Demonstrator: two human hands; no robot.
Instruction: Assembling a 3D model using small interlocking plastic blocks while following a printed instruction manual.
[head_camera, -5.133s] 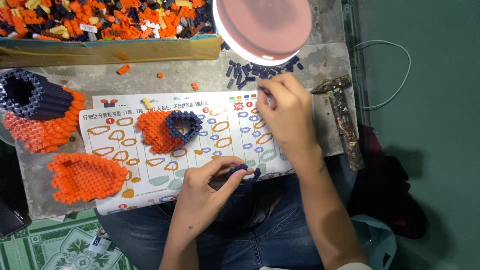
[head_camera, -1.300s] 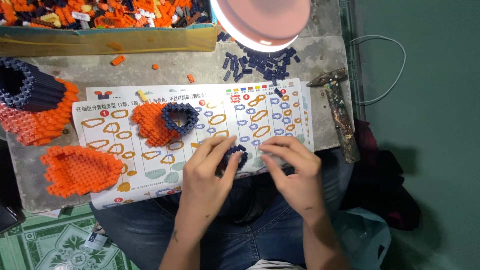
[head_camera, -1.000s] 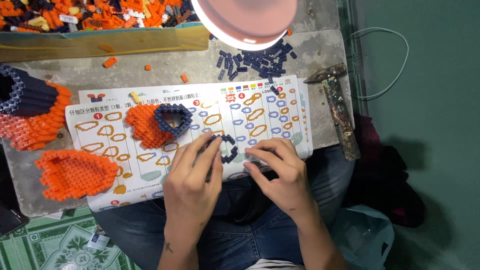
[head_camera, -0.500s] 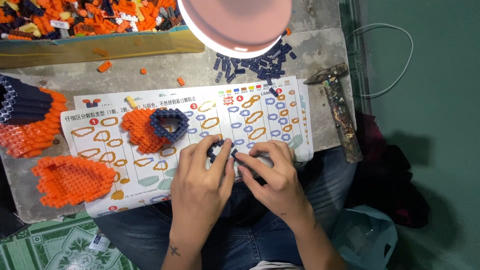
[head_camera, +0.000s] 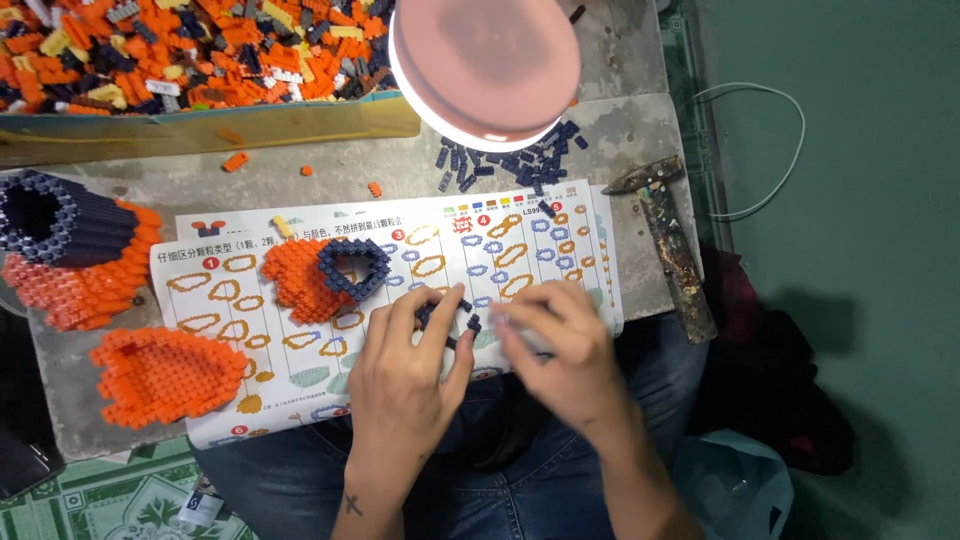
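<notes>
Both my hands meet over the lower middle of a printed instruction sheet. My left hand and my right hand pinch a small dark blue ring of tiny building blocks between their fingertips. Just left of it on the sheet lies an orange block piece topped by a dark blue ring. A loose heap of dark blue blocks sits above the sheet, under the lamp.
A round pink lamp hangs over the table's top. A cardboard box of mixed orange blocks stands at the back left. Two orange block builds lie at the left. A hammer rests at the right edge.
My right hand left the sheet's upper right and joined my left hand on the small dark blue ring. The view has shifted slightly; both hands stay over the sheet's lower middle.
</notes>
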